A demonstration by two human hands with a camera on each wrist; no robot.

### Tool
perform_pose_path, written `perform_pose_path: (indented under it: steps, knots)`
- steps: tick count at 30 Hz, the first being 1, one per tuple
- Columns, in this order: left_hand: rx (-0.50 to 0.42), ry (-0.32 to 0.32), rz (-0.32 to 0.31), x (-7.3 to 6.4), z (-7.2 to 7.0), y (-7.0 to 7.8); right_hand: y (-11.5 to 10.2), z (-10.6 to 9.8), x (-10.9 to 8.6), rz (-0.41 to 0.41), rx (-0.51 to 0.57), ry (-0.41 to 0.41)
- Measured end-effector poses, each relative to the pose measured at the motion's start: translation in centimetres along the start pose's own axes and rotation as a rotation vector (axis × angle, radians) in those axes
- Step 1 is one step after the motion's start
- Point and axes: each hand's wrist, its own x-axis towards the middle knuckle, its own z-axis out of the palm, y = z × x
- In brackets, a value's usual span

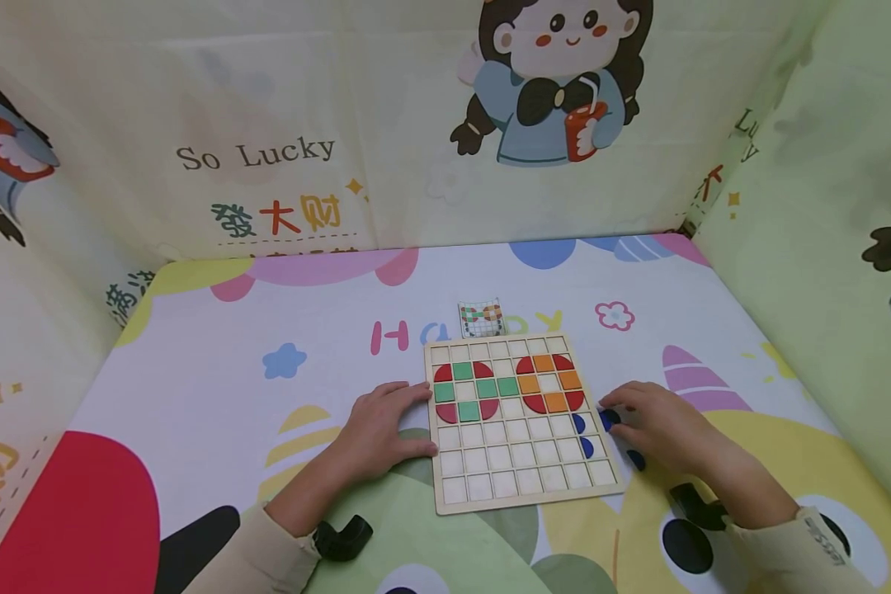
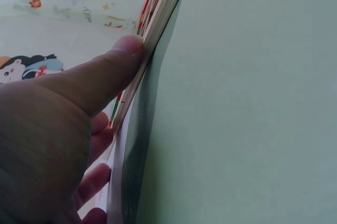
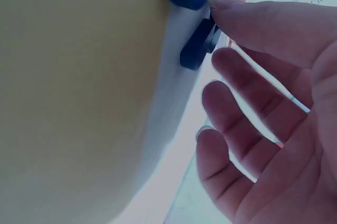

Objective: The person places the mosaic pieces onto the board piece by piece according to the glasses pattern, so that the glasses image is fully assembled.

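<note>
A square wooden grid board [image 1: 461,464] lies on the printed cloth, with red, green and orange pieces forming two rings joined by a green square [image 1: 508,386]. Two blue half-round pieces [image 1: 587,448] sit in cells at its right side. My left hand [image 1: 374,433] rests against the board's left edge, thumb and fingers spread along it. Just off the right edge, my right hand [image 1: 661,425] pinches a blue half-round piece [image 1: 607,418] between thumb and index finger; the other fingers are loosely bent. Nearby on the cloth lies another blue half-round piece [image 1: 636,459].
A small pattern card [image 1: 482,319] stands behind the board's far edge, showing a similar coloured figure. Cloth walls with cartoon prints [image 1: 401,124] enclose the table at the back and both sides. Black straps [image 1: 341,540] are on both wrists.
</note>
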Motion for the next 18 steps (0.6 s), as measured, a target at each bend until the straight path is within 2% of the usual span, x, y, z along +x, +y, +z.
perform_pose_path:
  steps: [9,18]
  knots:
    - [0.002,-0.004,-0.008,0.0,0.0,0.0,-0.5,0.2,0.7,0.016,0.024,-0.003]
    - [0.005,-0.006,-0.008,0.0,0.0,0.0,-0.6,0.0,1.1,0.045,0.016,-0.039]
